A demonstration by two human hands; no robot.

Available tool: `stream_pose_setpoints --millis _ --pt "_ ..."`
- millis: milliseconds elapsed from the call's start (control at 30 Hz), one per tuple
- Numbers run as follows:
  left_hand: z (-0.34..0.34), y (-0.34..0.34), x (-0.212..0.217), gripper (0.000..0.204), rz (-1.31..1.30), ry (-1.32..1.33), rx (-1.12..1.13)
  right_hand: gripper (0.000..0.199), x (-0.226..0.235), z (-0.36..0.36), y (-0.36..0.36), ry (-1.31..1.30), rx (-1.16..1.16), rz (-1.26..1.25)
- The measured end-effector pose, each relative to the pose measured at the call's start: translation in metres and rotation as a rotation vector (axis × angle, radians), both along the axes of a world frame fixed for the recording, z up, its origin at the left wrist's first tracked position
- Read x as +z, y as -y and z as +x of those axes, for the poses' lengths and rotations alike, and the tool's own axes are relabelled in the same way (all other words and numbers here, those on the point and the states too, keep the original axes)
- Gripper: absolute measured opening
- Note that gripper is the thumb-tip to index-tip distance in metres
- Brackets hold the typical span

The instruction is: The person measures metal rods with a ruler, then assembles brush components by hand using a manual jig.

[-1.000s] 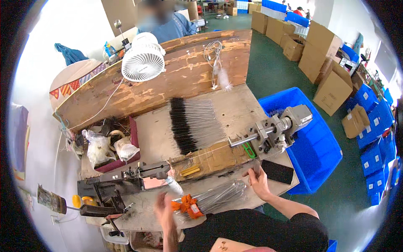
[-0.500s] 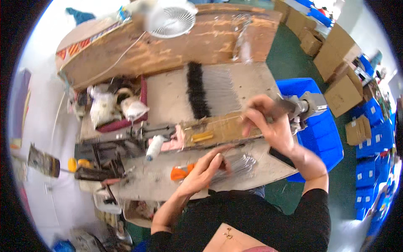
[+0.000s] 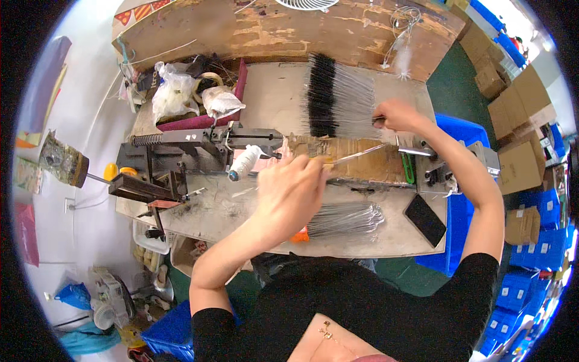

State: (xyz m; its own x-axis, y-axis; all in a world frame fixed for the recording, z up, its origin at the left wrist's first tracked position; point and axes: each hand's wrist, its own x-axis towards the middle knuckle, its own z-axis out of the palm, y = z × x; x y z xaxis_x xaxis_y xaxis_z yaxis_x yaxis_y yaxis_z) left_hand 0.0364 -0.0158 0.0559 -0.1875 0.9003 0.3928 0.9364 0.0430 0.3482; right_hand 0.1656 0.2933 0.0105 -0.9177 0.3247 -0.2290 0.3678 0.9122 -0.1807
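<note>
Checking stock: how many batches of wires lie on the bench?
2: the black-bristled row at the back of the bench, and the silvery bundle at the front, partly hidden behind the left hand.

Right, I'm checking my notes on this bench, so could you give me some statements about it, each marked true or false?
1. The right hand is nearer the brushes than the left hand is. True.
2. The brushes' black ends point right. False: they are on the left.
3. The phone lies on the wire bundle. False: it lies apart, to the right.
4. The fan is cut off by the picture's top edge. True.
5. The tray is yellow. False: it is maroon.
</note>
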Motion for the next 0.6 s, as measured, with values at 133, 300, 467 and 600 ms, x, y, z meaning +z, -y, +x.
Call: stream_pose_setpoints --millis 133,300,467,600 --pt "0.002 -0.076 -0.017 0.028 -0.203 -0.093 -0.019 0.024 -0.022 -0.008 -0.028 -0.148 0.036 0.024" --pt "-0.024 -0.093 -0.003 0.037 -0.456 0.153 -0.182 0.027 0.006 0.021 -0.011 -0.428 0.141 -0.111" --pt "-0.047 -0.073 0.006 0.030 -0.339 0.163 -0.087 0.035 0.035 0.047 0.085 -0.648 0.035 -0.072" --pt "-0.024 -0.107 -0.012 0.030 -0.393 0.080 -0.138 0.046 0.050 0.047 0.062 -0.812 -0.304 -0.134"
